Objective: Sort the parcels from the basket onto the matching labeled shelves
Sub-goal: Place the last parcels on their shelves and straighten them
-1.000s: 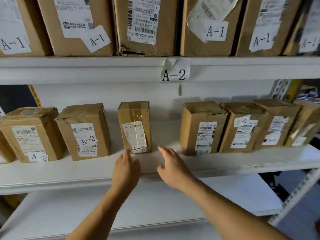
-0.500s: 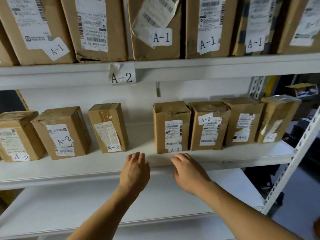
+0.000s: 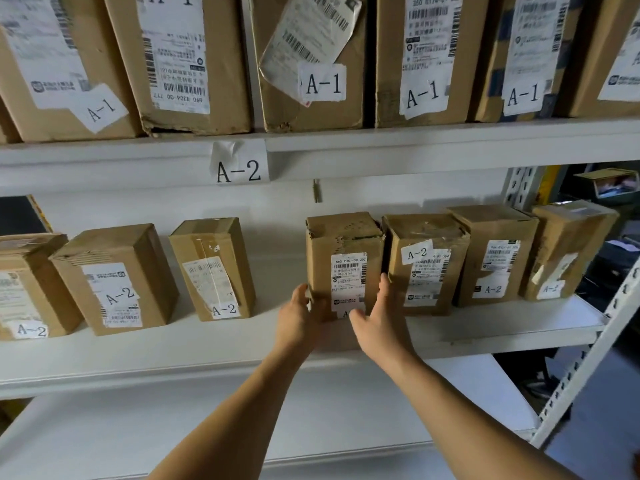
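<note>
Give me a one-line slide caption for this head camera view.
Left hand and right hand clasp an upright parcel on the A-2 shelf.

Both hands, left hand [image 3: 300, 315] and right hand [image 3: 377, 315], grip a cardboard parcel [image 3: 343, 261] standing below the A-2 label [image 3: 239, 163], touching its right-hand neighbour parcel [image 3: 424, 263].
</note>
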